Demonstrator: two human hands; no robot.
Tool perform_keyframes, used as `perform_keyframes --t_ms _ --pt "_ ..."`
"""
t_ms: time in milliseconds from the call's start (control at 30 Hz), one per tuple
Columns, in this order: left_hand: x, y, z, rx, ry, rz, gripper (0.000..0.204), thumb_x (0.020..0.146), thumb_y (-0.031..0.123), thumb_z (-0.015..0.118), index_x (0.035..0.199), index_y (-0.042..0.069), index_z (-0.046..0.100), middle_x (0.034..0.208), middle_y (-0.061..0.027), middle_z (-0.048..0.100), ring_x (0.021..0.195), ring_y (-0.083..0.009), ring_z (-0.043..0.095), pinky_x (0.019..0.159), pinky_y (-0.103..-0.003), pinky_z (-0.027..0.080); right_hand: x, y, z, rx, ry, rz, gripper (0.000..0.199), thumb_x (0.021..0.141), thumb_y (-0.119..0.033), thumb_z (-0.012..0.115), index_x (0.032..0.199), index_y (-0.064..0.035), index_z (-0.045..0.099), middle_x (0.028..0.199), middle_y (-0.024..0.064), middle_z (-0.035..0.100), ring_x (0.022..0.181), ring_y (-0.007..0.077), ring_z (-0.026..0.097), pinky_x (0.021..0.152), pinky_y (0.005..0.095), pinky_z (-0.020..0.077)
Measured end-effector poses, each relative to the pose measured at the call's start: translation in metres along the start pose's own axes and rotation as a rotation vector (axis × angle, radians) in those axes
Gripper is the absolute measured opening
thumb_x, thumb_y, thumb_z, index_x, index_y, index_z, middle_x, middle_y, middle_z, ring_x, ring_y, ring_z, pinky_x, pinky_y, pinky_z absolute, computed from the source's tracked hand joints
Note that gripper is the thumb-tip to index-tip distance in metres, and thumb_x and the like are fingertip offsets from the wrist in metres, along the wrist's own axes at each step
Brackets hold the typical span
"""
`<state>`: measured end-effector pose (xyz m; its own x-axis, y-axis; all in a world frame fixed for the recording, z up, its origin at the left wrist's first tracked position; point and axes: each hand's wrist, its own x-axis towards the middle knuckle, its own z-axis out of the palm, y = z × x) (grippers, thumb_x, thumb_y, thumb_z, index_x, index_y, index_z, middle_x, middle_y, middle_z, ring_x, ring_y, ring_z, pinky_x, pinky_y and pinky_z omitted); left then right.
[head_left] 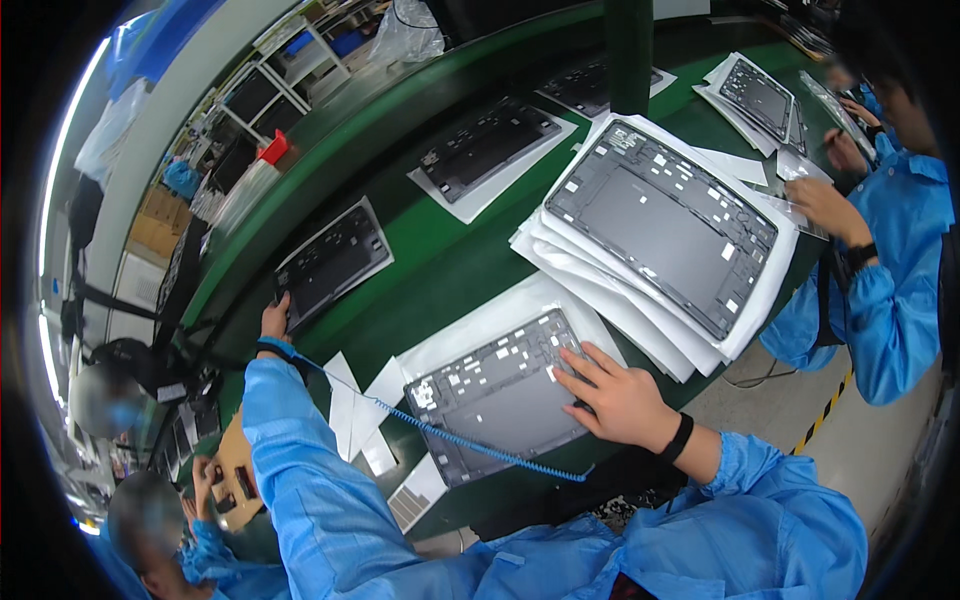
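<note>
My left hand (275, 317) reaches far out to the left. Its fingers grip the near corner of a dark tablet back cover (335, 258), which lies on a white sheet. Directly before me a grey tablet housing (490, 400), dotted with small white patches, lies on white sheeting at the bench's near edge. My right hand (625, 400) rests on that housing's right end, fingers spread. To the right, another grey housing (660, 230) tops a stack of white foam sheets (630, 300). A blue coiled cord (450, 432) runs from my left wristband across the near housing.
Further dark covers (485, 150) lie on sheets along the green bench (440, 260). A green post (628, 60) rises behind the stack. At right a co-worker's hand (828, 208) works near other housings. White paper pieces (355, 410) and a striped label sheet (415, 493) lie left of the near housing.
</note>
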<state>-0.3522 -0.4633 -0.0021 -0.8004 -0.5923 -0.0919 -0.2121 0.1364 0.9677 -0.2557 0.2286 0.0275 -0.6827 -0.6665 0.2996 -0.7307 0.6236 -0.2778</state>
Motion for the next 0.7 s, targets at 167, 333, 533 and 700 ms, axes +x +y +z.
perform_keyframes --t_ms 167,333,533,700 --pt "0.019 0.011 0.009 1.148 0.247 0.030 0.070 0.082 0.058 0.069 0.110 -0.006 0.067 0.104 -0.0239 0.069 0.095 -0.0364 0.067 0.084 -0.046 0.053 0.001 0.003 0.005 0.106 0.115 0.107 0.046 0.082 -0.034 0.074 0.122 -0.0146 0.064 0.132 0.0035 0.060 0.119 0.0205 0.060 0.068 0.0278 0.0583" --pt "0.000 0.092 0.185 1.787 0.052 0.754 0.035 0.090 0.031 0.056 0.082 0.003 0.075 0.099 -0.0232 0.071 0.097 -0.0407 0.067 0.079 -0.046 0.054 0.000 0.004 0.011 0.042 0.147 0.082 0.037 0.083 -0.032 0.074 0.112 -0.0094 0.069 0.126 0.0040 0.065 0.117 0.0200 0.062 0.067 0.0256 0.0577" --pt "-0.014 0.110 0.391 1.293 -0.178 0.078 0.049 0.095 0.037 0.046 0.121 0.000 0.066 0.130 -0.0182 0.062 0.120 -0.0346 0.060 0.097 -0.042 0.050 -0.002 0.006 0.012 0.038 0.164 0.075 0.034 0.084 -0.031 0.073 0.111 -0.0093 0.069 0.125 0.0046 0.065 0.116 0.0182 0.063 0.064 0.0251 0.0568" --pt "0.020 0.087 0.400 1.450 -0.245 0.112 0.040 0.093 0.025 0.049 0.122 0.004 0.067 0.130 -0.0160 0.063 0.120 -0.0338 0.060 0.098 -0.041 0.050 -0.004 0.007 0.011 0.088 0.175 0.085 0.034 0.082 -0.029 0.073 0.109 -0.0081 0.069 0.124 0.0051 0.065 0.116 0.0185 0.063 0.064 0.0260 0.0572"
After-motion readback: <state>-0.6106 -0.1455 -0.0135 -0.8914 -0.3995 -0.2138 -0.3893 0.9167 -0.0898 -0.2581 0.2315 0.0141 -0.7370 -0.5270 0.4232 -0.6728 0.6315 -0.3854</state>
